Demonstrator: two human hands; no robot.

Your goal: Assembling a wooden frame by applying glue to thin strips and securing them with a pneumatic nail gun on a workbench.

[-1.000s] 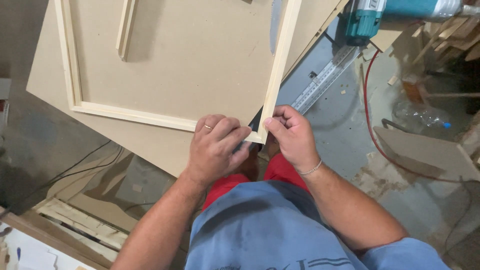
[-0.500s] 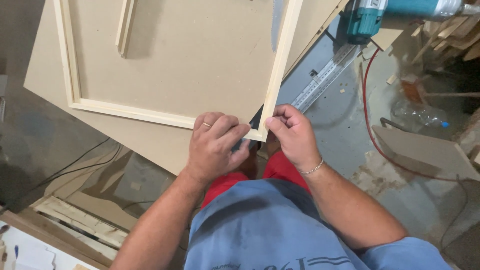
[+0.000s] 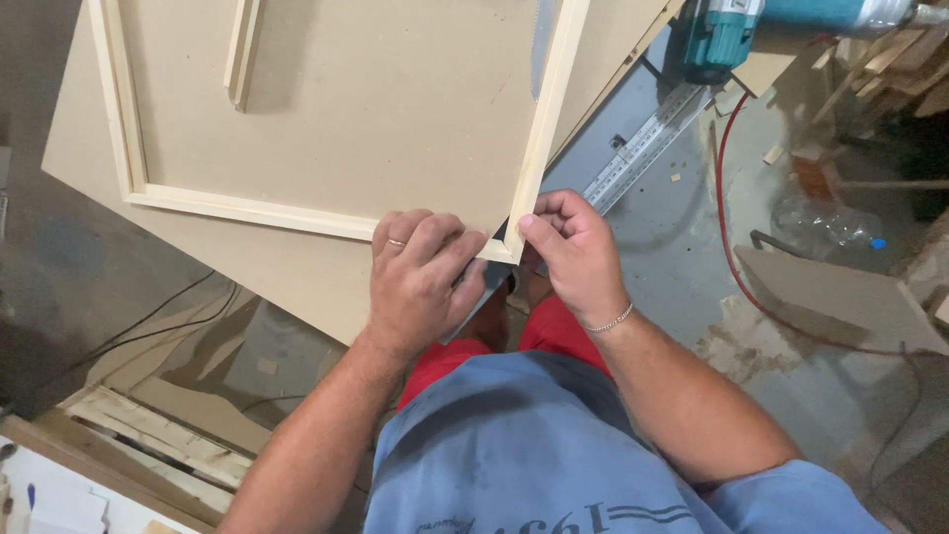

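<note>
The left hand (image 3: 420, 287) and right hand (image 3: 573, 252) keep their grip pinched on the near corner of the pale wooden frame (image 3: 529, 158), which lies flat on the fibreboard panel (image 3: 376, 109), unchanged from a second ago. Beyond, a steel ruler (image 3: 643, 148) and a teal power tool (image 3: 722, 35) rest on the worktop (image 3: 672, 257).
</note>
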